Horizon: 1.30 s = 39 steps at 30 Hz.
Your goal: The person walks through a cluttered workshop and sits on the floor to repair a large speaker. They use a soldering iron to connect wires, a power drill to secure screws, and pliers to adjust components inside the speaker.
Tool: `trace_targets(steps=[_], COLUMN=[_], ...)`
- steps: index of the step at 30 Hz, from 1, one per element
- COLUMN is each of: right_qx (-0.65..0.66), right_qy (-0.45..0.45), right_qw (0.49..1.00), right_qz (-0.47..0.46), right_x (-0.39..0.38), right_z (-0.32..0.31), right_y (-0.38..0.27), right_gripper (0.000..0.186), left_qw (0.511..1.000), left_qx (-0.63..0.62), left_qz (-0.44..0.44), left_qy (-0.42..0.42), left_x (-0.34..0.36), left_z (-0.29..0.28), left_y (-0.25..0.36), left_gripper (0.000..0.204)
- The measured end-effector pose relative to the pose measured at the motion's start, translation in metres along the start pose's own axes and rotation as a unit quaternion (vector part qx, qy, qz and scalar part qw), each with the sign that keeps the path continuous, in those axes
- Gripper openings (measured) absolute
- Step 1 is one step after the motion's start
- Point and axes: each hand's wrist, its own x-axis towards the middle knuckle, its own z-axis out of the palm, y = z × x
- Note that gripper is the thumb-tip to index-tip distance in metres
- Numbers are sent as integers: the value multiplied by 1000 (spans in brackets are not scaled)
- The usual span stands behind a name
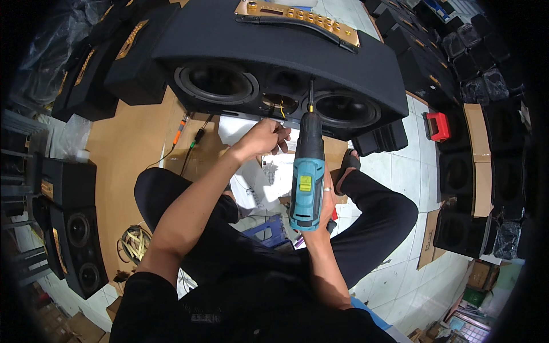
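A large black speaker box lies in front of me, with a woofer at its left and another woofer at its right. Between them is a round opening with a yellow wire in it. My right hand grips a teal cordless drill, whose long bit points away from me at the box front beside the right woofer. Just below the opening is my left hand, its fingers curled together; what they hold, if anything, is too small to make out.
Left of my hands lie an orange-handled soldering iron and a green-and-black tool on cardboard. A blue plastic piece sits between my legs. More speaker boxes stand on both sides. A red object is at the right.
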Motion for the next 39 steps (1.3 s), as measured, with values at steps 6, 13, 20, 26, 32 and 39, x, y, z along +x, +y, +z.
trace_targets(steps=[6, 13, 20, 26, 32, 39], right_qx=[-81, -231, -157, -192, -188, -215], right_qy=[-86, -328, -365, -271, -139, -127], right_qw=[989, 914, 891, 898, 922, 920], right_qz=[-94, 58, 221, 288, 309, 303], right_x=[-26, -45, -58, -72, -66, -69], right_z=[-25, -39, -42, -6, 24, 45], right_y=[11, 56, 150, 314, 375, 384], right_gripper=[68, 73, 88, 115, 125, 107], left_qw=[958, 779, 917, 860, 864, 901], left_qx=[249, 557, 268, 403, 427, 388], left_qz=[34, 14, -294, -312, -266, -192], left_qy=[-136, -286, 8, -39, 16, -4], left_x=[19, 42, 35, 55, 55, 42], left_z=[-12, -53, -12, 19, 16, 14], left_y=[-122, -330, -365, -364, -441, -415], left_gripper=[21, 23, 20, 21, 18, 27])
